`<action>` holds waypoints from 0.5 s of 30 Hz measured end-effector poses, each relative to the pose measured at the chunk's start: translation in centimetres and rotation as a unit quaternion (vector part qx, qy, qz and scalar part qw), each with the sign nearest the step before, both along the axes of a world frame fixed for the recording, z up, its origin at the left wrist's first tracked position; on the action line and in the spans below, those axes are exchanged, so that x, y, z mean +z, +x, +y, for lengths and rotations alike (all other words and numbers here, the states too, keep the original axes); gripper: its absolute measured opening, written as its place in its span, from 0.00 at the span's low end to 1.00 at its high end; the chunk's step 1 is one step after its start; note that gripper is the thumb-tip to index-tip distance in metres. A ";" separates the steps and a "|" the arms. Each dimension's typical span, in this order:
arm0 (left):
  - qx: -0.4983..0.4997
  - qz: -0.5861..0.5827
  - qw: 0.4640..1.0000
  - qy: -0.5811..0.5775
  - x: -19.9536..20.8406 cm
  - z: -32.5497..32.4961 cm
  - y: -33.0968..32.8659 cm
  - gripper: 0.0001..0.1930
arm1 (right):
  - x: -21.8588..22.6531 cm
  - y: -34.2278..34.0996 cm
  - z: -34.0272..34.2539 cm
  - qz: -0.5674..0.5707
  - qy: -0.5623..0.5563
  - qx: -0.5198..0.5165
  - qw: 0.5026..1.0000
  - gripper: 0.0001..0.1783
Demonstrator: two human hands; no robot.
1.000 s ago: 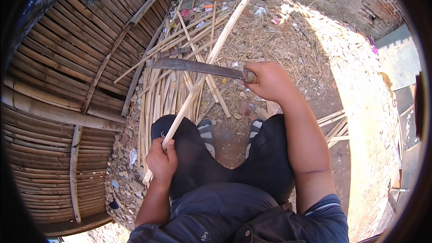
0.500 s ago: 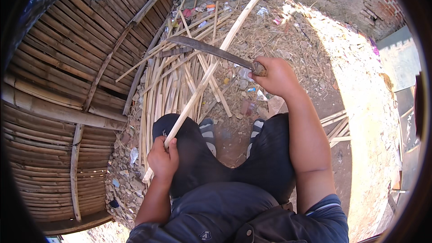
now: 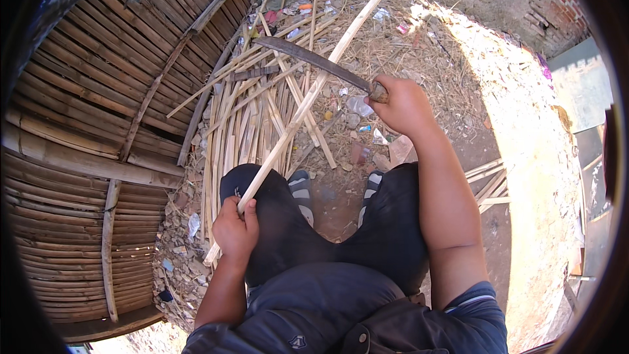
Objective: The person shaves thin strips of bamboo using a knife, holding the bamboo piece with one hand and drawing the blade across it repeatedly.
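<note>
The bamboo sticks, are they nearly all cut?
A heap of thin strips already lies on the ground, so plenty looks done. In hand: the left hand grips one long stick while the right hand holds a curved blade across it. How many remain, I cannot tell.

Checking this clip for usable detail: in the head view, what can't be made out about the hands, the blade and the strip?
- Blade handle: head view, wrapped inside the right hand; only its end shows.
- Bamboo strip lower end: partly covered by the left hand.
- Blade edge against the strip: too small to tell whether it touches or passes above.
- Litter on the ground: too small to identify.
- Feet: mostly hidden by the knees.
</note>
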State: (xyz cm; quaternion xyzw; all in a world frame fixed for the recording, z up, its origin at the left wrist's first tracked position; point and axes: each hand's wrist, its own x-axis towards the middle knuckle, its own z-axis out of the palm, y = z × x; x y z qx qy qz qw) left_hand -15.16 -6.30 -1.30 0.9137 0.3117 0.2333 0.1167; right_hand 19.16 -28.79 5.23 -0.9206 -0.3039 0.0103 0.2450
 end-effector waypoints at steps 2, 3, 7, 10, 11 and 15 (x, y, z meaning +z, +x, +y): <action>-0.005 -0.004 1.000 -0.002 -0.1 0.1 0.0 0.18 | -0.2 0.0 0.0 -0.006 0.017 0.044 0.999 0.18; -0.007 -0.003 1.000 -0.004 -0.2 0.1 0.0 0.18 | -0.5 -0.3 0.2 -0.018 0.021 0.080 0.996 0.18; -0.001 -0.003 1.000 -0.004 -0.1 0.1 0.0 0.18 | -0.3 -2.8 1.6 -0.017 -0.039 0.222 0.974 0.17; -0.007 -0.014 1.000 -0.002 -0.4 0.2 -0.3 0.18 | -0.5 -3.5 2.0 -0.021 -0.043 0.236 0.971 0.16; -0.006 -0.017 1.000 -0.001 -0.3 0.2 -0.3 0.18 | -0.5 -3.3 1.9 -0.013 -0.025 0.206 0.978 0.16; -0.003 -0.021 1.000 -0.001 -0.1 0.0 -0.1 0.18 | -0.3 -0.3 0.2 0.001 0.028 0.051 0.998 0.18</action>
